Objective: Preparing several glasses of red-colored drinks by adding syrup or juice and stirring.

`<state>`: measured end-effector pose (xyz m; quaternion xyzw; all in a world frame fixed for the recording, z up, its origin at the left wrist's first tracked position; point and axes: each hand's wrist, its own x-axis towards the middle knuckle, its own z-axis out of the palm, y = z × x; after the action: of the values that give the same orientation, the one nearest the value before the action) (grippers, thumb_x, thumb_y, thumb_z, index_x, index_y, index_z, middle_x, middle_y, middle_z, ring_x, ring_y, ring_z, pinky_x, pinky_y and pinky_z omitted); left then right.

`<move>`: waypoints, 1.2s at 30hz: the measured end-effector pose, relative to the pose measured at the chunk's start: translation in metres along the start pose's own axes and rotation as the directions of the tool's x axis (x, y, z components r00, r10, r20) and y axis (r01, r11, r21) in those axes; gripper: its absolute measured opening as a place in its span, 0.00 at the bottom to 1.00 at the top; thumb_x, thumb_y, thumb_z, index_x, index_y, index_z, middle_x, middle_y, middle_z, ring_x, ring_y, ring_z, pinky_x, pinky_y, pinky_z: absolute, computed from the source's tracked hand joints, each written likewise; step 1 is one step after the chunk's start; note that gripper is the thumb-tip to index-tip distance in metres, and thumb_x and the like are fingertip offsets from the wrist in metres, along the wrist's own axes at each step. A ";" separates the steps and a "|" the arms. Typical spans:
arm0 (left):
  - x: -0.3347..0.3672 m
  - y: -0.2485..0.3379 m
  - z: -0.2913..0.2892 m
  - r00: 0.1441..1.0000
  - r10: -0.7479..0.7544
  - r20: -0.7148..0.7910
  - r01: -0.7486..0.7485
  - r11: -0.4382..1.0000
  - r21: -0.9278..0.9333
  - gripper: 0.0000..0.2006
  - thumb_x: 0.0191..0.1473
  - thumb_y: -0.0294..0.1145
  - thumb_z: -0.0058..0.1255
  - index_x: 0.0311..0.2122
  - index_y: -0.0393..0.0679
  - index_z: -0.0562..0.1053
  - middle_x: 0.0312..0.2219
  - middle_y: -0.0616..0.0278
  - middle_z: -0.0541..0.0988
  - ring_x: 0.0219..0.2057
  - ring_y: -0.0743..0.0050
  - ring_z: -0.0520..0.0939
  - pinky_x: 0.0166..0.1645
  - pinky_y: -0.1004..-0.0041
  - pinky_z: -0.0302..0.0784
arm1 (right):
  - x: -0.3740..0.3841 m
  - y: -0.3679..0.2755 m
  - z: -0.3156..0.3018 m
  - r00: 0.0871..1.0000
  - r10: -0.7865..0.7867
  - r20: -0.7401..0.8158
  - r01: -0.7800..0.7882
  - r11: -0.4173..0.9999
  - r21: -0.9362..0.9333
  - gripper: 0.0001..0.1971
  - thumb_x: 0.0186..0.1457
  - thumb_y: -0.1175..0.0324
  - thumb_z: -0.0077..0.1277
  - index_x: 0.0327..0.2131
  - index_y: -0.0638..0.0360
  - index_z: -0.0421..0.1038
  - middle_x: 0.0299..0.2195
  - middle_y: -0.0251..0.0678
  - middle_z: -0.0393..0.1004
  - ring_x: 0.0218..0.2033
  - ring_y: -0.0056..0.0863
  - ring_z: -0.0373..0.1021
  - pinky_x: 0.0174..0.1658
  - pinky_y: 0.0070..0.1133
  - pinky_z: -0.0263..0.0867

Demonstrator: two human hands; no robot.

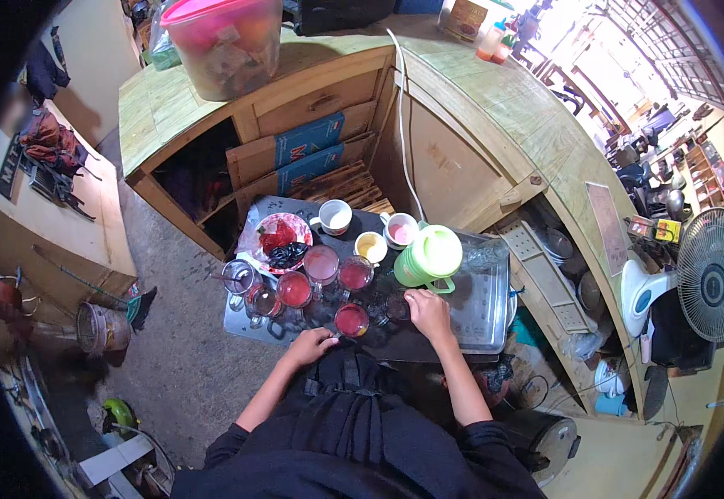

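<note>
My right hand point(428, 314) is closed on a glass mug point(397, 307) at the right of a group of mugs on a small dark table point(412, 343). At the table's near edge, my left hand point(312, 343) has its fingers curled together; what they hold, if anything, is hidden. Between the hands stands a glass mug of red drink point(351, 319). Several more glass mugs of red or pink drink, such as this one point(294, 289), stand to the left. Behind my right hand is a lidded light-green pitcher point(430, 258).
A patterned plate point(300, 223) holds red pieces and a black plastic bag point(287, 256). White cups point(334, 216) stand at the back. A clear plastic tray point(480, 308) lies right. Beyond are a wooden counter point(320, 71), a pink-lidded tub point(225, 50) and a fan point(711, 274).
</note>
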<state>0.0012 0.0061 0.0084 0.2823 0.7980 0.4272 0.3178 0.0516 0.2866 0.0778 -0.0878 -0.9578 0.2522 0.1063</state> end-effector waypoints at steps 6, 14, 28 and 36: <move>0.000 0.001 0.000 1.000 -0.010 0.009 0.009 1.000 0.028 0.15 0.50 0.41 0.46 0.33 0.39 0.73 0.30 0.51 0.75 0.33 0.52 0.76 0.37 0.64 0.70 | 0.002 0.002 0.006 0.993 -0.116 0.033 0.113 0.990 0.081 0.07 0.48 0.69 0.46 0.27 0.61 0.72 0.26 0.39 0.73 0.30 0.37 0.70 0.33 0.27 0.65; 0.001 -0.001 0.001 0.999 -0.034 0.018 0.034 0.999 0.012 0.15 0.50 0.42 0.46 0.33 0.39 0.73 0.30 0.51 0.76 0.34 0.53 0.76 0.38 0.64 0.70 | 0.003 0.002 0.005 0.995 -0.074 0.061 0.070 0.996 0.055 0.07 0.48 0.70 0.45 0.27 0.61 0.72 0.27 0.40 0.73 0.29 0.37 0.70 0.34 0.27 0.65; 0.001 0.000 0.000 1.000 -0.014 0.025 0.014 1.000 0.021 0.15 0.50 0.42 0.46 0.34 0.40 0.72 0.31 0.51 0.75 0.34 0.53 0.76 0.38 0.64 0.70 | 0.010 0.008 0.011 0.999 -0.010 0.031 0.010 1.000 -0.006 0.06 0.49 0.68 0.45 0.28 0.58 0.71 0.26 0.40 0.72 0.29 0.38 0.69 0.32 0.30 0.65; 0.001 0.008 -0.006 0.995 -0.090 0.052 0.090 0.996 0.013 0.15 0.50 0.41 0.46 0.33 0.39 0.72 0.30 0.50 0.75 0.34 0.52 0.76 0.37 0.64 0.70 | 0.013 0.008 0.012 0.996 -0.057 0.075 0.048 0.993 0.107 0.06 0.48 0.70 0.45 0.27 0.61 0.71 0.26 0.42 0.72 0.29 0.40 0.69 0.33 0.29 0.65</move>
<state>-0.0023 0.0078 0.0173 0.2589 0.8035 0.4007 0.3561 0.0373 0.2909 0.0651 -0.0470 -0.9486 0.3027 0.0799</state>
